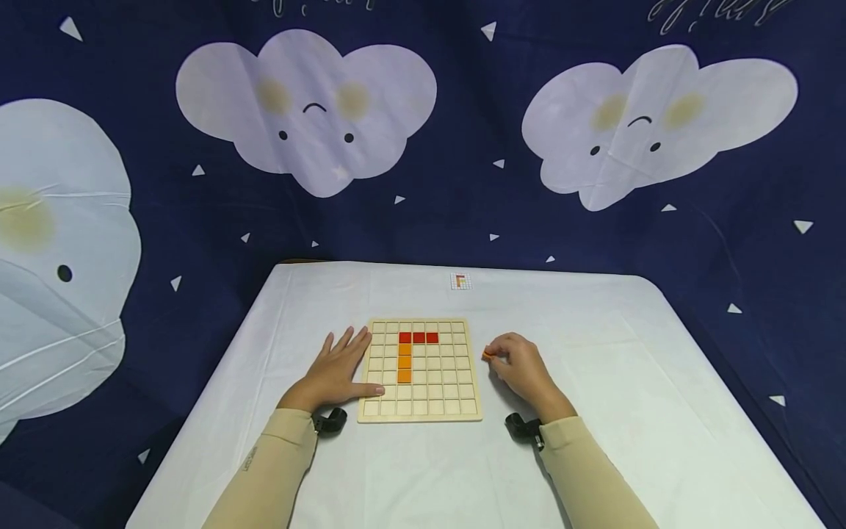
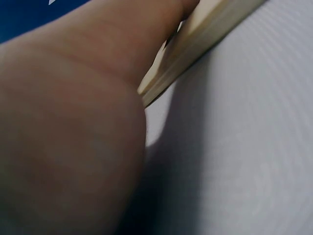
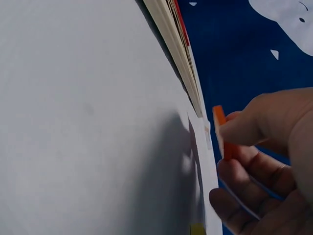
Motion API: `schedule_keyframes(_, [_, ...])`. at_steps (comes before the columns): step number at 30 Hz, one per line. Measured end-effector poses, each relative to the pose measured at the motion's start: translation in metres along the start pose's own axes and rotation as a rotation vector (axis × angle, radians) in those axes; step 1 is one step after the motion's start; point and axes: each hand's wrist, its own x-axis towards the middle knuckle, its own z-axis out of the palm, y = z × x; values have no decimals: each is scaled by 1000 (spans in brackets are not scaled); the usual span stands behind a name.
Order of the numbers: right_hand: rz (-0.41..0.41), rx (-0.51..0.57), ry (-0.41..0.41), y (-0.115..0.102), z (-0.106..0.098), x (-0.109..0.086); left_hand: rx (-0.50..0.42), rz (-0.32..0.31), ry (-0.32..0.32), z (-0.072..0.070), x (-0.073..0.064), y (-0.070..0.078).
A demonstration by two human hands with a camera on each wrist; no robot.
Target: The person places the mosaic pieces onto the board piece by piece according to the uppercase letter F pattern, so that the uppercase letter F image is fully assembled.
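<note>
A square wooden grid board lies on the table with three red tiles in a row near its top. Three orange tiles run down in a column below the leftmost red one. My left hand rests along the board's left side, fingers spread, thumb across its lower left edge. Just off the board's right side, my right hand pinches an orange tile between thumb and fingers. The right wrist view shows that tile on edge, partly covered by the thumb.
A small card with a coloured grid pattern lies beyond the board. White cloth covers the table. A dark blue curtain with clouds hangs behind the far edge. Each wrist carries a black camera.
</note>
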Motion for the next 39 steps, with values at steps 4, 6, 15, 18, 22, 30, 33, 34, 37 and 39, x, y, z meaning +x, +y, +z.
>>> schedule_keyframes(4, [-35, 32, -21, -8, 4, 3, 8, -10, -8, 1, 0, -1])
schedule_keyframes(6, [-44, 45, -40, -13, 7, 5, 4, -8, -1, 1, 0, -1])
schedule_keyframes(15, [-104, 104, -130, -41, 25, 9, 13, -5, -2, 0, 0, -1])
schedule_keyframes(18, [-148, 110, -164, -52, 32, 10, 4, 3, 9, -2, 0, 0])
schedule_keyframes(22, [-203, 104, -199, -66, 43, 10, 2, 6, 8, -3, 0, 1])
schedule_keyframes(30, [-248, 112, -259, -85, 59, 9, 7, 10, 10, -1, 0, 0])
schedule_keyframes(33, [-268, 97, -276, -89, 63, 8, 9, 20, 14, -1, 0, -2])
schedule_keyframes(34, [-272, 91, -285, -90, 65, 8, 13, 18, 11, -1, 0, -2])
schedule_keyframes(37, [-289, 86, -306, -93, 68, 7, 14, 18, 5, -2, -1, -1])
schedule_keyframes(39, [-313, 84, -317, -94, 71, 6, 18, 15, -2, -2, -1, -1])
